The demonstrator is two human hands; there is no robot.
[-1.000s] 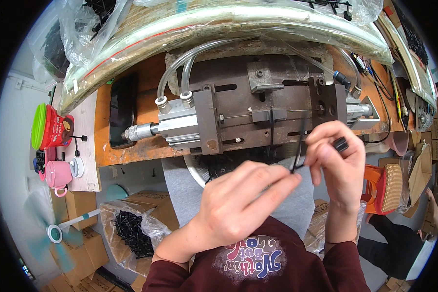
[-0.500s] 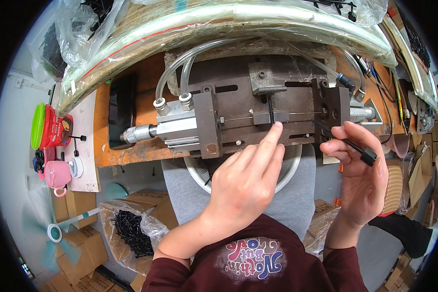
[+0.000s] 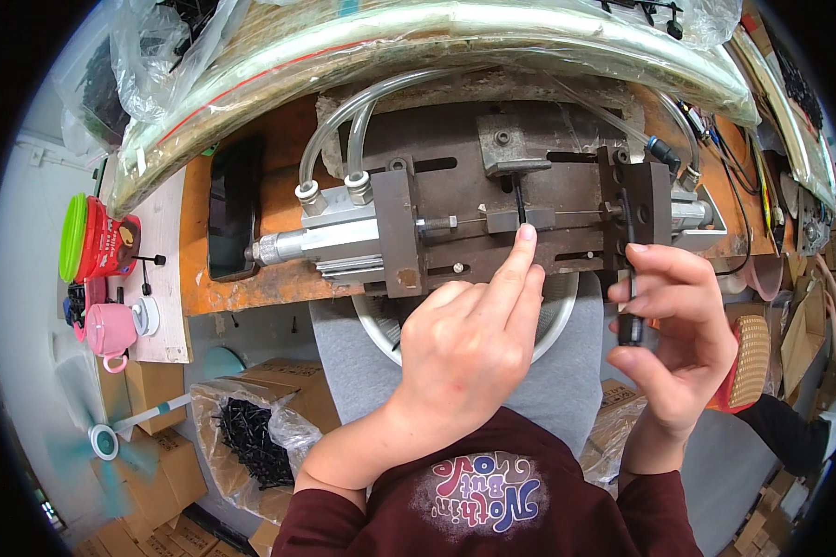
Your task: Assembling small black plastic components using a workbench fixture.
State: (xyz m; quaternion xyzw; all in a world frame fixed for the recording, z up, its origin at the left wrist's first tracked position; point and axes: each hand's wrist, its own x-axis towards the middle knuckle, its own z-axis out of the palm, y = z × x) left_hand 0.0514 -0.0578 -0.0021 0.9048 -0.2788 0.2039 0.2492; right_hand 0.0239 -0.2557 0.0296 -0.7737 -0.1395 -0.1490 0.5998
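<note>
In my right hand (image 3: 683,348), the thumb and fingers pinch a thin black plastic rod (image 3: 630,223) with a short cylindrical knob at its near end. It points away from me, in front of the fixture's right block. My left hand (image 3: 464,348) stretches its index finger to the near end of another black rod (image 3: 520,202), which sits in a small grey holder (image 3: 503,221) mid-fixture. Whether the fingertip presses on it is hard to tell. Thin metal pins run into the holder from the left cylinder (image 3: 342,246) and the right cylinder (image 3: 692,216).
Clear hoses (image 3: 330,139) arch over the brown metal fixture (image 3: 455,190). A dark phone (image 3: 234,209) lies left on the wooden bench. Below the bench are a white basket rim (image 3: 373,330) on my lap, a bag of black parts (image 3: 251,441) and a fan (image 3: 104,443).
My right hand has turned its rod from a slant to nearly straight ahead, moving the knob left. Both cylinder ends have slid inward toward the holder. The left hand has barely moved.
</note>
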